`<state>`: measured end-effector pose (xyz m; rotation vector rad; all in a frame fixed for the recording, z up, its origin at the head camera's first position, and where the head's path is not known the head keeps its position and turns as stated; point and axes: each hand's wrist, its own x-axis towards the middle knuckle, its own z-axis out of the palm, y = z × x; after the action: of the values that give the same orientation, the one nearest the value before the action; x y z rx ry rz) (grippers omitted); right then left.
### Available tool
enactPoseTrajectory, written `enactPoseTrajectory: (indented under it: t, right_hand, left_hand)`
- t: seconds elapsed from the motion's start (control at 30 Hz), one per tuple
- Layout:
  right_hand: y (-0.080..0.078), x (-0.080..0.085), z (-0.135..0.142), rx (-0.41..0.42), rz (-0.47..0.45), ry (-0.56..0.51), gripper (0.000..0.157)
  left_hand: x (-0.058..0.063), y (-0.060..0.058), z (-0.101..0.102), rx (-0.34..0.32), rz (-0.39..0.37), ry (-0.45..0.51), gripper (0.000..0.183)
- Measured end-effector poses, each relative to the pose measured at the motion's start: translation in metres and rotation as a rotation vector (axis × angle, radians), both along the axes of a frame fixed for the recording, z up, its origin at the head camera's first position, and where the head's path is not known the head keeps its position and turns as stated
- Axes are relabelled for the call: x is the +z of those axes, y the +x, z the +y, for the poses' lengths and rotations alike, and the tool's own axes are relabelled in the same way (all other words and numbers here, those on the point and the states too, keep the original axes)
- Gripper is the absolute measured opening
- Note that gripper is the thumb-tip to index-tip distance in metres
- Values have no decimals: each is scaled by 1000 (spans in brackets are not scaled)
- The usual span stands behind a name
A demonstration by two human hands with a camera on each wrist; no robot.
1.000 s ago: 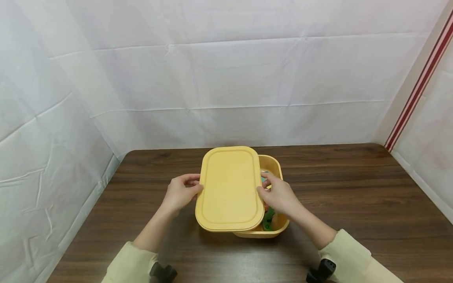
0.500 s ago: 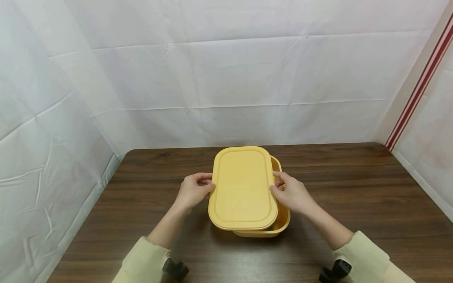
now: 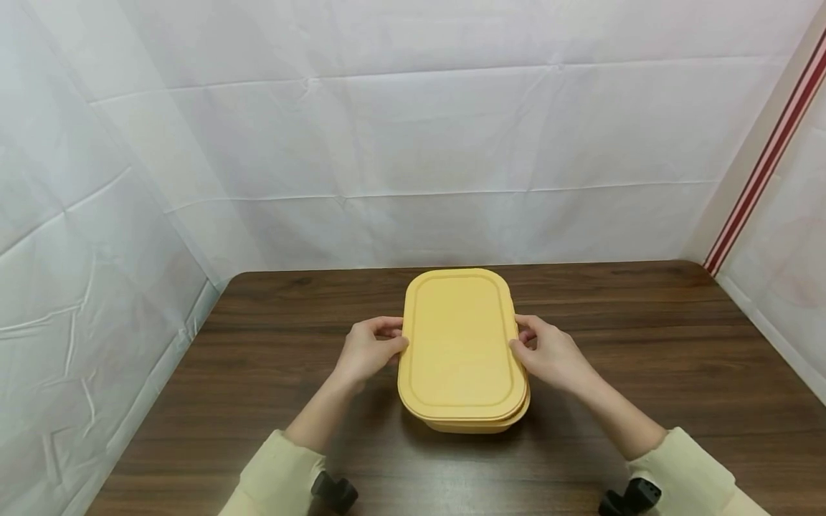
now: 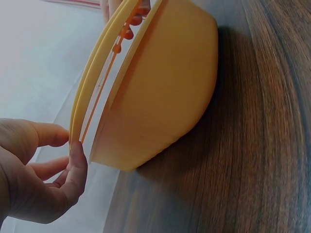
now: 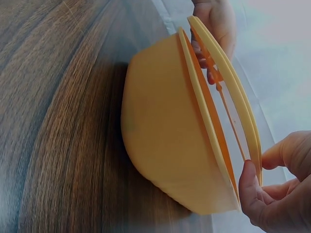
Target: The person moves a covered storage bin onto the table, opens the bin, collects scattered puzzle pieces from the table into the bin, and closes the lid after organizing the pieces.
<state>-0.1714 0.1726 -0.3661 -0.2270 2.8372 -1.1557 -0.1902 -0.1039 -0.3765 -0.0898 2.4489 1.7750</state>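
A yellow rectangular lid [image 3: 461,344] with rounded corners is held level over a matching yellow box [image 3: 477,428]. My left hand [image 3: 372,349] pinches the lid's left edge between thumb and fingers, and my right hand [image 3: 545,351] pinches the right edge the same way. Both wrist views show a narrow gap between the lid [image 4: 92,73] and the rim of the box [image 4: 165,82]. In the head view the lid covers nearly all of the opening, so the inside is hidden. Only the front wall and lower right corner of the box show past it.
The box stands on a dark wood-grain table [image 3: 645,344]. White sheeting [image 3: 413,143] hangs behind the table and along the left. A red-striped strip [image 3: 764,158] runs down the right corner. Black wrist devices [image 3: 334,492] sit at both cuffs.
Both hands have carried the lid to the right, from beside and partly over the box to above it. The green and other coloured things inside, visible before, are now covered.
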Motion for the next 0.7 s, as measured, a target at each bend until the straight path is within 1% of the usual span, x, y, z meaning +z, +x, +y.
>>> enactPoseTrajectory:
  t: [0.43,0.7]
  right_hand:
    - [1,-3,9,8,-58,-64,49]
    - [0,-9,10,10,-75,-72,48]
  left_hand:
    - [-5,-3,9,-26,-17,8,33]
    - [-3,-2,10,-24,-29,7,33]
